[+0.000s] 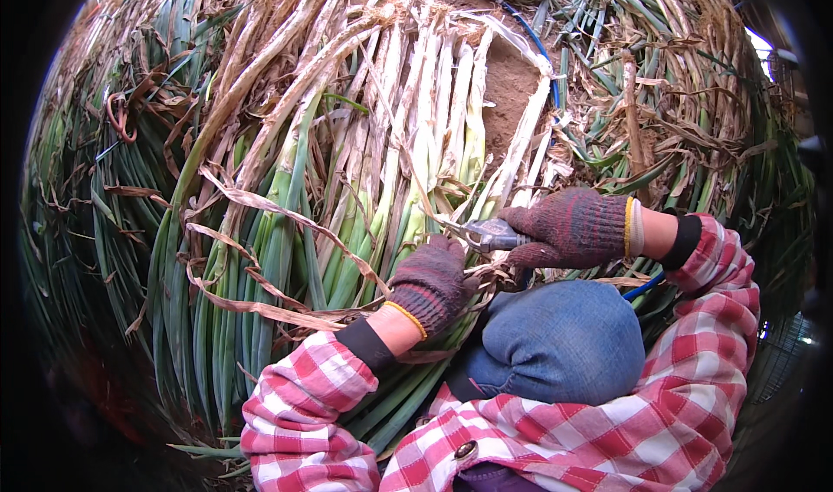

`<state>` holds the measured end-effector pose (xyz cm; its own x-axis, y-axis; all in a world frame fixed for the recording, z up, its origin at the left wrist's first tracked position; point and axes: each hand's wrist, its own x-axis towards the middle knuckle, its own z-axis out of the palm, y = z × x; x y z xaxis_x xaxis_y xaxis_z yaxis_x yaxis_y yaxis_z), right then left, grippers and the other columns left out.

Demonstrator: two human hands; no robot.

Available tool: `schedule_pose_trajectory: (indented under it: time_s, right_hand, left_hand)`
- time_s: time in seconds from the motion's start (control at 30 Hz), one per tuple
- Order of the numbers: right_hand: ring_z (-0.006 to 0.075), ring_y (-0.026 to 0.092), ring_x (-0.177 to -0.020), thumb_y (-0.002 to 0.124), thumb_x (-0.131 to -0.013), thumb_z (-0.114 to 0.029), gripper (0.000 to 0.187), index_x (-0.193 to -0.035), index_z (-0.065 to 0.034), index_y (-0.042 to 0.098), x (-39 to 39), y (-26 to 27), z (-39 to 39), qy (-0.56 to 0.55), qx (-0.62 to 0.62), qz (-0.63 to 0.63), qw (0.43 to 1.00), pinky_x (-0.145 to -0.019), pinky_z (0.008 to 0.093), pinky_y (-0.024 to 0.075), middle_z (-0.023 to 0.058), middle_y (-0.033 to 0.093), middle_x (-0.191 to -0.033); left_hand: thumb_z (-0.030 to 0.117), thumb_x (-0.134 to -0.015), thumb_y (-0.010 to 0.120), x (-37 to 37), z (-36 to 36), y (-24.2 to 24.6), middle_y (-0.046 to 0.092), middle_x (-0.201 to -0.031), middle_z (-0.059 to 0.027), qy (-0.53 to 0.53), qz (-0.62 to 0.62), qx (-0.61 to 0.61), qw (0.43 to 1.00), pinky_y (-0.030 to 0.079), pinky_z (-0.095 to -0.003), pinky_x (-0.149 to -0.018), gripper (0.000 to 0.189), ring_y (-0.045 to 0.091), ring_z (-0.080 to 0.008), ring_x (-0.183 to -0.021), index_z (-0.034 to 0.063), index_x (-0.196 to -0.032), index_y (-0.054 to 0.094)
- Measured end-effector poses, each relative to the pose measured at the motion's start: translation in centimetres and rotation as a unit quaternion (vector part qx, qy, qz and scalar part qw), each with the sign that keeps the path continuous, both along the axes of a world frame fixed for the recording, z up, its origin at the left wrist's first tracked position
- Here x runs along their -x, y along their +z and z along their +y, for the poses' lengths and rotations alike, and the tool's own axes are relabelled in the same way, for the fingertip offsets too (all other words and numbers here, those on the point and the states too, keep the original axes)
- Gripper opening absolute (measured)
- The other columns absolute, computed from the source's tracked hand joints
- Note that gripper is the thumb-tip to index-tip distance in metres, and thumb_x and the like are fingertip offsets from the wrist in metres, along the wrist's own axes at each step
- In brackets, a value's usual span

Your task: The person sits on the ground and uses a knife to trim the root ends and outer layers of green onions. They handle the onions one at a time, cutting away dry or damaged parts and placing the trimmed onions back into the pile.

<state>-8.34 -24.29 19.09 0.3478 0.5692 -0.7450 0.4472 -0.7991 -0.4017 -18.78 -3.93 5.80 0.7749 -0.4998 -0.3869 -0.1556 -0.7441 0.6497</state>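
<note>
My right hand (569,228), in a dark knitted glove with a yellow cuff edge, grips a metal cutting tool (491,233) that looks like pruning shears. The tips of the shears point left, into dry leaves just above my other hand. In a matching glove, my left hand (433,284) has its fingers curled around leaves of the Welsh onions; the exact stalk between them is hidden. These long onions (416,186) lie side by side before me, pale roots upward in the view and green leaves towards me. A withered leaf (293,215) trails across them to my left wrist.
More onions (130,186) are heaped at the left, with a reddish-brown loop (120,120) on them. Dry stalks (657,101) cover the right side. A blue hose (530,33) runs past a patch of bare soil (507,95). My denim-covered knee (566,342) is close below my right hand.
</note>
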Motion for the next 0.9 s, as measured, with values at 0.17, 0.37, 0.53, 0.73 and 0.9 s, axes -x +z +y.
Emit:
schedule_pose_trajectory:
  time_s: [0.17, 0.37, 0.53, 0.73, 0.9]
  right_hand:
    - [0.0468, 0.069, -0.088, 0.053, -0.101, -0.057, 0.054, -0.118, -0.0066, 0.06, -0.2, -1.0, -0.6, -0.022, -0.023, 0.029, 0.999, -0.08, 0.0553, 0.0531, 0.0262, 0.069, -0.089]
    - [0.0461, 0.071, -0.084, 0.052, -0.102, -0.053, 0.055, -0.121, -0.0011, 0.055, -2.0, -3.9, -0.5, -0.031, 0.068, -0.122, 0.99, -0.075, 0.0562, 0.0552, 0.0256, 0.072, -0.087]
    - [0.0462, 0.072, -0.088, 0.051, -0.103, -0.049, 0.055, -0.119, 0.0032, 0.053, -4.6, -6.8, -0.3, -0.068, 0.08, -0.185, 0.977, -0.08, 0.0554, 0.0554, 0.0276, 0.072, -0.09]
    - [0.0428, 0.072, -0.099, 0.05, -0.102, -0.05, 0.061, -0.126, 0.0057, 0.055, -9.3, -10.6, 0.5, -0.143, 0.089, -0.213, 0.962, -0.086, 0.0535, 0.0557, 0.0269, 0.073, -0.106]
    - [0.0427, 0.072, -0.102, 0.051, -0.1, -0.049, 0.062, -0.128, 0.0068, 0.054, -13.4, -14.3, 1.3, -0.196, 0.088, -0.253, 0.943, -0.089, 0.0534, 0.0551, 0.0284, 0.072, -0.112]
  left_hand:
    - [0.054, -0.09, 0.071, -0.8, 0.8, 0.7, 0.063, -0.11, -0.0239, -0.008, 0.001, -0.034, 0.999, 0.055, -0.0505, -0.086, 0.061, 0.068, -0.0418, -0.1, 0.0009, -0.118, 0.063]
    - [0.047, -0.086, 0.074, -2.3, 1.5, -0.4, 0.063, -0.116, -0.0242, 0.068, -0.12, -0.051, 0.989, 0.054, -0.0495, -0.088, 0.059, 0.066, -0.0404, -0.104, 0.0007, -0.121, 0.062]
    - [0.047, -0.088, 0.071, -3.0, 1.4, -3.1, 0.061, -0.127, -0.0254, 0.103, -0.157, -0.099, 0.977, 0.052, -0.0501, -0.094, 0.069, 0.064, -0.0407, -0.11, 0.0001, -0.137, 0.055]
    - [0.043, -0.089, 0.07, -4.2, -0.4, -5.1, 0.065, -0.111, -0.0199, 0.108, -0.12, -0.202, 0.966, 0.056, -0.047, -0.084, 0.068, 0.068, -0.0365, -0.1, 0.0018, -0.14, 0.052]
    - [0.017, -0.099, 0.052, -4.7, -1.1, -5.2, 0.065, -0.102, -0.0157, 0.127, -0.151, -0.201, 0.96, 0.057, -0.0429, -0.073, 0.045, 0.069, -0.0301, -0.089, 0.0003, -0.14, 0.052]
